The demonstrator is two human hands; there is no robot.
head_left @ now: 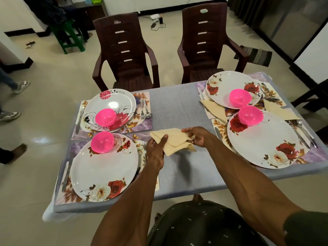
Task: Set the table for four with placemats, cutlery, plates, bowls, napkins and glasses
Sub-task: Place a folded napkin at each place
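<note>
Over the blue-grey tablecloth (177, 107), between the left and right place settings, the left hand (156, 150) and right hand (197, 136) each pinch a folded beige napkin (173, 141) with curled fingers, held mid-table.

home dining room: laid table (177, 107), chairs (126, 50)

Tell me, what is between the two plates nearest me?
In the head view, both hands, left and right, hold beige napkins over bare blue tablecloth.
</note>
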